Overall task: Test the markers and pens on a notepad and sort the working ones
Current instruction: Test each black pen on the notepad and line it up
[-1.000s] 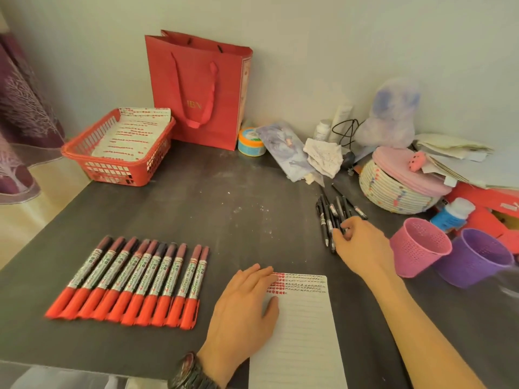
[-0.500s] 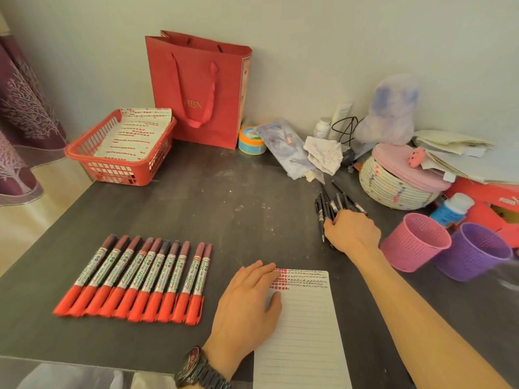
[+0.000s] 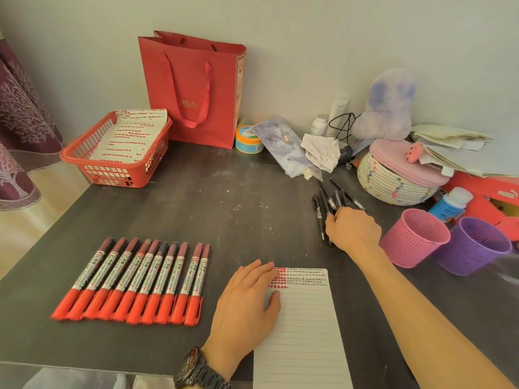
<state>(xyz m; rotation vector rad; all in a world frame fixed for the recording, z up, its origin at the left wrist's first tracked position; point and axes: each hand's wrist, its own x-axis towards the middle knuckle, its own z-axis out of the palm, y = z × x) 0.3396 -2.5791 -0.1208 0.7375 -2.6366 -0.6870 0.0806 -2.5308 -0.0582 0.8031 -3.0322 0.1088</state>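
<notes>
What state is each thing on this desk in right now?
red markers, capped, lying side by side in a row.
black pens, lying in a loose bunch under the right hand.
right hand, fingers curled down onto the black pens; grip hidden.
left hand, flat, pressing the notepad.
notepad, flat, top lines marked red and black, rest blank.
pink cup, upright, looks empty.
purple cup, upright, looks empty.
red basket, holds marked paper.

A plain pale wall (image 3: 309,37) is rising behind a dark grey tabletop (image 3: 210,209) that is showing whitish scuffs. At the left a purple curtain (image 3: 19,136) with a pale tree pattern is hanging over a cream floor (image 3: 42,217). Soft light is falling evenly.
</notes>
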